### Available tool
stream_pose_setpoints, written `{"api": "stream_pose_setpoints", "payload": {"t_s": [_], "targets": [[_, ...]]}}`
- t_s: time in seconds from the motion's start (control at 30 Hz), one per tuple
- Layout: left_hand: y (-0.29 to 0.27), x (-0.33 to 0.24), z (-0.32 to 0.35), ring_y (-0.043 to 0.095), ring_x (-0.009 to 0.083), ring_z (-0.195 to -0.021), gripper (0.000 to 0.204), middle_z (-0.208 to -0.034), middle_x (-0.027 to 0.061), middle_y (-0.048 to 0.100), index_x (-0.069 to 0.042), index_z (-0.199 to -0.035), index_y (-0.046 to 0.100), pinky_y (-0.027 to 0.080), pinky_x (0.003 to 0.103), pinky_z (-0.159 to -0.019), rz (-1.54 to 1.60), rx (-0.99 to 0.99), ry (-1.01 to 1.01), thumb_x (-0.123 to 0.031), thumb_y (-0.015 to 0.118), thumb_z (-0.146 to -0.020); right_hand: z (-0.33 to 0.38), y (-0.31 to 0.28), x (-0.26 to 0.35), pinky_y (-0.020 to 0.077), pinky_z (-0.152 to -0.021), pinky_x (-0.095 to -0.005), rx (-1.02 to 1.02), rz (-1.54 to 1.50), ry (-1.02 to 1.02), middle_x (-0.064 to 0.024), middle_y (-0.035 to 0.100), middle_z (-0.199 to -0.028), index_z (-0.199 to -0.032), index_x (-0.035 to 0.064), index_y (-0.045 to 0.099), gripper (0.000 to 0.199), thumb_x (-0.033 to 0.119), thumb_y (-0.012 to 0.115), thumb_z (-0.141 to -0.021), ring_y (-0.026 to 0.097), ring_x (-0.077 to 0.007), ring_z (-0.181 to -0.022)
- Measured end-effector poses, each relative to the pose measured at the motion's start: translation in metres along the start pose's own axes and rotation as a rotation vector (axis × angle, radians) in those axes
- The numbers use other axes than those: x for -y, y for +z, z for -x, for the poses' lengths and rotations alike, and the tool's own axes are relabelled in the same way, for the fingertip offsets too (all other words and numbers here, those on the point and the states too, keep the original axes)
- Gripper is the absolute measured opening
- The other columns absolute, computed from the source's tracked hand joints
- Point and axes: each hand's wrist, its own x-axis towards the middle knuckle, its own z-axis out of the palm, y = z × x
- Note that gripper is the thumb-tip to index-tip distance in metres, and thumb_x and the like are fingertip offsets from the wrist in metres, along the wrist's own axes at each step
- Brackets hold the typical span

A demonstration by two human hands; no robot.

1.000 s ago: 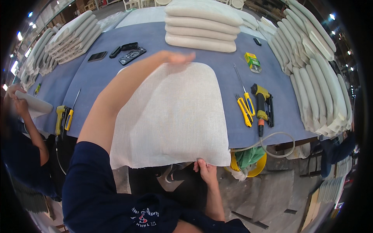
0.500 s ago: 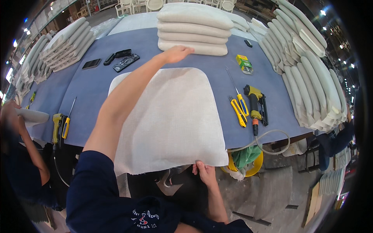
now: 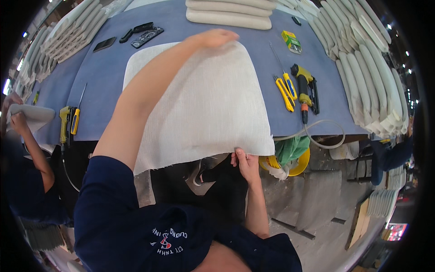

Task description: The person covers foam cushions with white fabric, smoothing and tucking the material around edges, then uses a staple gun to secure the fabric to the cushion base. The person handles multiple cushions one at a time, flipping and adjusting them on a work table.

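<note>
A pale off-white cloth (image 3: 204, 104), rounded at its far corners and frayed along the near edge, lies before me and overhangs the table's front edge. My left hand (image 3: 217, 39) reaches across it to the far right corner; its fingers look stretched out, though motion blurs them, and nothing shows in them. At the near edge, toward the right, my right hand (image 3: 247, 164) pinches the cloth between thumb and fingers. Past the far edge stands a stack of pale seat cushions (image 3: 229, 20). Whether padding lies beneath the cloth is hidden.
On the blue table (image 3: 106, 81) at right are a nail gun (image 3: 304, 88) with an air hose, a yellow cutter (image 3: 284, 94), a screwdriver (image 3: 290, 86) and a small box (image 3: 291, 41). Cushion stacks (image 3: 371, 86) flank both sides. A co-worker's hand (image 3: 19, 122) holds a cushion at left.
My left hand has come back from beside the cushion stack to the cloth's far right corner. My right hand keeps its pinch. The whole view has tilted downward.
</note>
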Motion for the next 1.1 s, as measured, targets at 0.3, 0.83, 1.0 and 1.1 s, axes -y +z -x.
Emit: {"api": "stream_pose_setpoints", "payload": {"t_s": [0.3,0.83,1.0,1.1], "targets": [[0.036,0.023,0.094,0.024,0.0330,-0.165,0.063,-0.178,0.0069,0.030,-0.026,-0.172,0.032,0.017,0.063,-0.132,-0.725,-0.219,-0.003,-0.053,0.021,-0.116,-0.016,0.003,-0.008,0.0502,-0.059,-0.0273,0.090,-0.053,0.003,-0.0033,0.067,-0.076,-0.097,0.0006,0.071,0.029,0.025,0.065,-0.111,0.062,-0.0105,-0.064],[0.120,-0.157,0.237,0.014,0.0447,-0.165,0.067,-0.181,0.0124,0.016,-0.034,-0.169,0.036,0.016,0.075,-0.126,-0.729,0.053,0.304,-0.049,0.055,-0.107,-0.012,-0.008,-0.003,0.0518,-0.062,-0.0269,0.241,-0.141,0.083,-0.0021,0.067,-0.084,-0.106,0.0035,0.070,0.028,0.031,0.064,-0.111,0.062,-0.0100,-0.069],[0.139,-0.170,0.242,0.016,0.0449,-0.165,0.073,-0.180,0.0135,0.020,-0.040,-0.168,0.038,0.021,0.077,-0.123,-0.806,0.015,0.182,-0.049,0.063,-0.100,-0.013,-0.005,-0.032,0.0536,-0.068,-0.0308,0.259,-0.238,0.138,-0.0042,0.070,-0.087,-0.102,0.0019,0.072,0.037,0.036,0.060,-0.113,0.064,-0.0137,-0.074],[0.149,-0.175,0.242,0.019,0.0485,-0.163,0.076,-0.179,0.0175,0.022,-0.040,-0.167,0.040,0.022,0.079,-0.121,-0.804,0.008,0.143,-0.047,0.069,-0.097,-0.022,-0.005,-0.054,0.0530,-0.076,-0.0317,0.309,-0.282,0.153,-0.0041,0.069,-0.091,-0.108,0.0019,0.073,0.043,0.040,0.055,-0.115,0.063,-0.0142,-0.082]]}}
